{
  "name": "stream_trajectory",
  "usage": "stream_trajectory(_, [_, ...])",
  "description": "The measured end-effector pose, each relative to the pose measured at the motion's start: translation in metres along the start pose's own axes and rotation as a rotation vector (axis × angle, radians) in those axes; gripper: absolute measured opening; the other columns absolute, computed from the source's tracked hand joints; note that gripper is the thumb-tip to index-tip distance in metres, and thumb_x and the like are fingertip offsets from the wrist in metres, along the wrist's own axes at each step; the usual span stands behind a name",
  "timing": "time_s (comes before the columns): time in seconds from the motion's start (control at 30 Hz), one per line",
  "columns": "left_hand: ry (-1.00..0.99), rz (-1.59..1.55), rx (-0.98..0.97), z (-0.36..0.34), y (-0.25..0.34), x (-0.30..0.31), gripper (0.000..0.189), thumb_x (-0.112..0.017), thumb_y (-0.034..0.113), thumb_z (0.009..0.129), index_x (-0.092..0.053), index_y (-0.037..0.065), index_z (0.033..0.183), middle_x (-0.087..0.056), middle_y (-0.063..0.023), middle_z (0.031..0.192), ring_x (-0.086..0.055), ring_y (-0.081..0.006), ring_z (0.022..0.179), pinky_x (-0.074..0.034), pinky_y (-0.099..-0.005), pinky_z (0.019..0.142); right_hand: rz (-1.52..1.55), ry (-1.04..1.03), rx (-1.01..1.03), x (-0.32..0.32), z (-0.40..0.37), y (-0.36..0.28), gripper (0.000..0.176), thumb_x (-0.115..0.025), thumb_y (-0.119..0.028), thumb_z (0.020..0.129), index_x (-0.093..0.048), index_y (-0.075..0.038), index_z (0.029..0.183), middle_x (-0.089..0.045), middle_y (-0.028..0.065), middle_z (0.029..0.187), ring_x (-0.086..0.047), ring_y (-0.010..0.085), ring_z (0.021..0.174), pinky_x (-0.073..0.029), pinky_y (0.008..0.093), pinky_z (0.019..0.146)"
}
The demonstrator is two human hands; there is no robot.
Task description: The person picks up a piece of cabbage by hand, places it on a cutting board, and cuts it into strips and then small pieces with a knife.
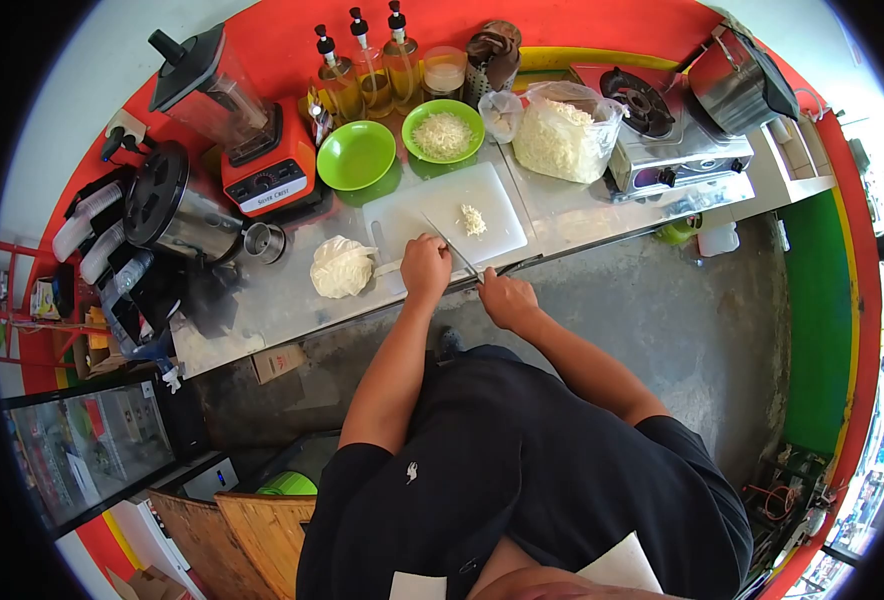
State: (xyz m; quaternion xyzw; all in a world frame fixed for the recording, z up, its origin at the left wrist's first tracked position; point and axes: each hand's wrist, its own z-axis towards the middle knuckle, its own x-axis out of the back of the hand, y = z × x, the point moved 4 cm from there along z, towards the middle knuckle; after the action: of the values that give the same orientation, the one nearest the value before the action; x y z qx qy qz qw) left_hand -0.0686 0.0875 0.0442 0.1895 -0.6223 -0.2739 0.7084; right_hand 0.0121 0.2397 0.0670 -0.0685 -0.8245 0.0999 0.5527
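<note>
My right hand (508, 300) is closed around the handle of a knife (454, 245), its blade slanting up and left over the white cutting board (507, 192). Beside the blade, my left hand (426, 268) rests at the board's near edge with its fingers curled down. A pale strip (388, 268) sticks out to the left of that hand; what the fingers hold is hidden. To the right of the blade lies a small heap of chopped white bits (473, 220). A white plastic bag (342, 267) sits left of the board.
Behind the board stand a green bowl (356, 156) and another green bowl (481, 128) holding white shreds (441, 135). A filled clear bag (562, 135) and a gas stove (677, 160) are on the right. A red blender (267, 185), a steel pot (197, 220) and pump bottles (372, 80) line the back left.
</note>
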Motion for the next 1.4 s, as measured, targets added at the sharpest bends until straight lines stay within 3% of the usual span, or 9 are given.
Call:
stream_trajectory(0.17, [0.027,0.016,0.001,-0.002,-0.002,-0.004,0.005,-0.069,0.011,0.08,-0.072,0.008,0.082,-0.068,-0.0061,0.092,-0.063,-0.0308,0.092,-0.054,-0.0425,0.078,-0.031,-0.039,0.002,0.011,-0.002,-0.015,0.032,-0.051,-0.034,0.104,-0.053,-0.002,0.105,-0.073,0.0204,0.089,-0.073,0.0371,0.086,-0.057,0.0487,0.076])
stream_trajectory(0.23, [0.03,0.016,0.014,0.0,-0.004,-0.004,0.005,-0.069,0.011,0.08,-0.072,0.008,0.082,-0.069,-0.006,0.092,-0.063,-0.0306,0.092,-0.054,-0.0424,0.078,0.054,-0.062,-0.029,-0.003,0.003,-0.014,0.034,-0.049,-0.035,0.105,-0.052,-0.001,0.106,-0.072,0.0234,0.09,-0.072,0.0401,0.089,-0.055,0.0525,0.079])
stream_trajectory(0.33, [0.007,-0.012,0.051,0.001,-0.006,-0.003,0.004,-0.069,0.011,0.08,-0.072,0.008,0.082,-0.069,-0.0063,0.092,-0.064,-0.031,0.091,-0.054,-0.0426,0.077,0.032,-0.009,-0.016,-0.012,0.009,-0.01,0.033,-0.048,-0.034,0.105,-0.053,-0.001,0.107,-0.074,0.0201,0.091,-0.074,0.0367,0.087,-0.057,0.0476,0.077])
stream_trajectory(0.63, [0.063,-0.068,0.149,-0.004,-0.006,0.003,0.008,-0.072,0.013,0.08,-0.073,0.009,0.086,-0.068,-0.0054,0.098,-0.067,-0.0311,0.09,-0.054,-0.043,0.077,-0.043,-0.023,0.011,0.004,0.01,-0.018,0.033,-0.05,-0.034,0.104,-0.051,-0.001,0.107,-0.073,0.0205,0.089,-0.073,0.0392,0.085,-0.057,0.0493,0.077])
stream_trajectory(0.93, [0.117,0.041,0.01,-0.014,-0.003,0.0,0.006,-0.067,0.013,0.084,-0.071,0.008,0.083,-0.066,-0.0049,0.096,-0.066,-0.0274,0.092,-0.056,-0.042,0.076,-0.047,0.014,0.037,-0.006,0.027,-0.019,0.026,-0.052,-0.027,0.102,-0.053,-0.002,0.105,-0.073,0.0205,0.086,-0.075,0.035,0.084,-0.059,0.0457,0.071])
stream_trajectory(1.17, [0.091,0.032,0.014,-0.013,-0.009,-0.008,0.01,-0.065,0.013,0.084,-0.072,0.007,0.087,-0.066,-0.0046,0.098,-0.065,-0.0274,0.095,-0.056,-0.0419,0.078,-0.097,-0.004,0.07,-0.011,0.024,-0.018,0.027,-0.053,-0.029,0.101,-0.051,-0.002,0.104,-0.074,0.0204,0.087,-0.075,0.0363,0.083,-0.059,0.0468,0.072])
stream_trajectory(1.23, [0.091,0.012,0.012,-0.013,-0.011,-0.007,0.011,-0.065,0.013,0.084,-0.073,0.007,0.088,-0.066,-0.0049,0.099,-0.065,-0.0275,0.095,-0.056,-0.0417,0.079,0.011,-0.027,0.003,-0.012,0.019,-0.018,0.034,-0.047,-0.035,0.105,-0.052,-0.001,0.105,-0.072,0.0239,0.092,-0.073,0.0404,0.088,-0.056,0.0509,0.079])
stream_trajectory(1.3, [0.121,-0.025,-0.018,-0.015,-0.011,-0.005,0.012,-0.065,0.011,0.083,-0.074,0.006,0.09,-0.069,-0.0076,0.1,-0.066,-0.0316,0.093,-0.054,-0.0424,0.081,0.028,-0.022,0.007,-0.01,0.024,-0.021,0.034,-0.047,-0.034,0.105,-0.052,-0.001,0.105,-0.072,0.0239,0.092,-0.073,0.0405,0.088,-0.056,0.0509,0.079])
stream_trajectory(1.4, [0.093,0.0,-0.049,-0.012,-0.012,-0.005,0.013,-0.063,0.01,0.084,-0.073,0.006,0.091,-0.067,-0.0071,0.1,-0.065,-0.0303,0.097,-0.054,-0.0429,0.082,-0.003,0.001,0.037,-0.005,0.034,-0.022,0.031,-0.05,-0.033,0.103,-0.052,-0.001,0.104,-0.073,0.0224,0.091,-0.074,0.0377,0.087,-0.057,0.0485,0.076])
